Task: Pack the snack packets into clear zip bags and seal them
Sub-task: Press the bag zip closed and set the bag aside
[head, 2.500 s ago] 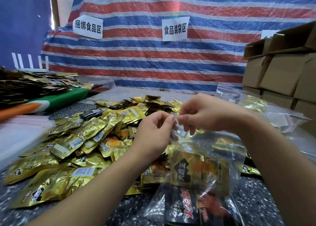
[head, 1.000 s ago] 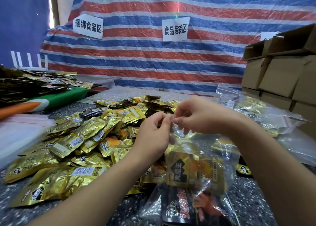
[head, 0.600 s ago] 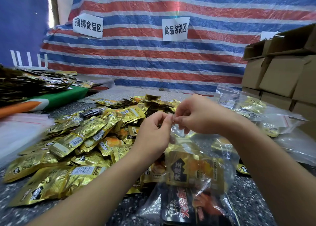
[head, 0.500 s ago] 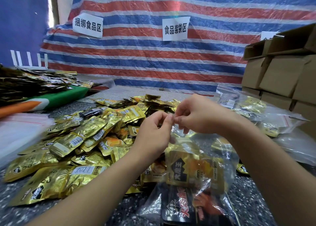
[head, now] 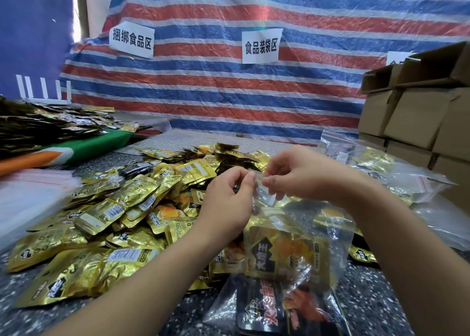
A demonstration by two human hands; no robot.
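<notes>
Over these few seconds the clear bag point(head: 300, 236) has sunk a touch toward six o'clock; the two gold packets point(head: 284, 254) inside sit lower; the left hand point(head: 229, 201) and right hand point(head: 297, 175), pinching the bag's top edge, have drawn closer until their fingertips nearly meet.

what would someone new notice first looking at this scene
Probably the two hands at the centre: the left hand and right hand both pinch the top edge of a clear zip bag that hangs between them with snack packets inside. Next comes the big heap of gold snack packets spread over the speckled table to the left, and the red, white and blue striped tarp behind.
</notes>
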